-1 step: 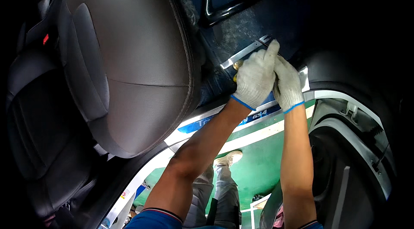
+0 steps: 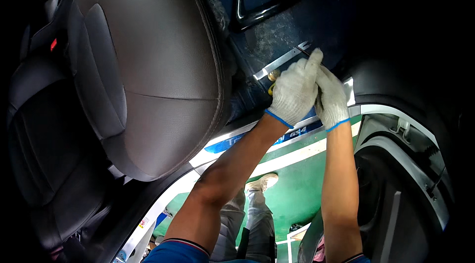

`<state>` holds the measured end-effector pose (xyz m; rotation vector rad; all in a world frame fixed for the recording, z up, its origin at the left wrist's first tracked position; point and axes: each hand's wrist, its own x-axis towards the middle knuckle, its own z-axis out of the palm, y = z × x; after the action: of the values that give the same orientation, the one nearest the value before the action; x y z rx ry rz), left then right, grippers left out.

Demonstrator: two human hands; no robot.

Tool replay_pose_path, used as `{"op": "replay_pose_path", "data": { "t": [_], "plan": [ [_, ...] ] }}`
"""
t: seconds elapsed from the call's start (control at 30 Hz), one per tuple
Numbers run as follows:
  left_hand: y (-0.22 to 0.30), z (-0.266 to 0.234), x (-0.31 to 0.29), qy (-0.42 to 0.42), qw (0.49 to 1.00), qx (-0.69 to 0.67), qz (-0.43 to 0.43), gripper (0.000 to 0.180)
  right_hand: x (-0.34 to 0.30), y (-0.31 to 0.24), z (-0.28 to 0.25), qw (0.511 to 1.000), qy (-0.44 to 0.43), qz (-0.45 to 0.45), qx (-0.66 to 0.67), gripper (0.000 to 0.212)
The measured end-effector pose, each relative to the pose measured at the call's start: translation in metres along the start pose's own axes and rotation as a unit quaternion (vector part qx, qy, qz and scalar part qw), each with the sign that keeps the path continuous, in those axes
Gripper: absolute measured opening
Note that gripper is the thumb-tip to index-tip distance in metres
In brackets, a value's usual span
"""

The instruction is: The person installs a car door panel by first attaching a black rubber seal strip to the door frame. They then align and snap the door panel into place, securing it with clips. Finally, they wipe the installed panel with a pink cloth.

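Note:
Both my hands wear white knit gloves with blue cuffs and are pressed together low over the car floor, just inside the door sill. My left hand is closed, its thumb side towards the right hand. My right hand is closed against it, its fingers partly hidden behind the left. A thin dark wire-like piece runs up-left from the fingertips; what else they grip is hidden. Beyond the left hand, a flat metal strip with a forked end lies slantwise. A brass-coloured round piece and a yellow bit show beside the glove.
A large dark leather seat fills the left side. Farther in, a bent black bar rises from the blue floor panel. The blue-and-white door sill passes beneath my forearms. At right stands the open door.
My two hands have shifted very slightly right and down, still together. A little more of the strip's forked end shows. Little else differs.

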<state>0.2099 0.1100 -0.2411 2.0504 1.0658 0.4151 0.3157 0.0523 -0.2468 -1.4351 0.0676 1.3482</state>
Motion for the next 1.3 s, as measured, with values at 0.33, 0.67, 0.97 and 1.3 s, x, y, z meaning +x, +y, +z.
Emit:
{"op": "replay_pose_path", "data": {
  "t": [0.33,0.67,0.97,1.3],
  "plan": [
    [-0.063,0.043,0.147,0.314,0.883,0.335,-0.098,0.043,-0.071,0.046,-0.039,0.986,0.010,-0.042,0.160,0.023],
    [-0.084,0.006,0.165,0.136,0.916,0.373,-0.065,0.027,-0.192,0.116,-0.075,0.972,0.180,0.045,0.144,0.023],
    [0.031,-0.057,0.047,0.166,0.964,-0.032,-0.205,0.063,-0.255,0.111,-0.071,0.980,0.186,-0.018,0.071,0.022],
    [0.097,-0.120,-0.235,0.040,0.772,-0.607,-0.185,0.036,-0.376,0.118,-0.067,0.984,0.137,-0.114,0.021,0.030]
  ]
}}
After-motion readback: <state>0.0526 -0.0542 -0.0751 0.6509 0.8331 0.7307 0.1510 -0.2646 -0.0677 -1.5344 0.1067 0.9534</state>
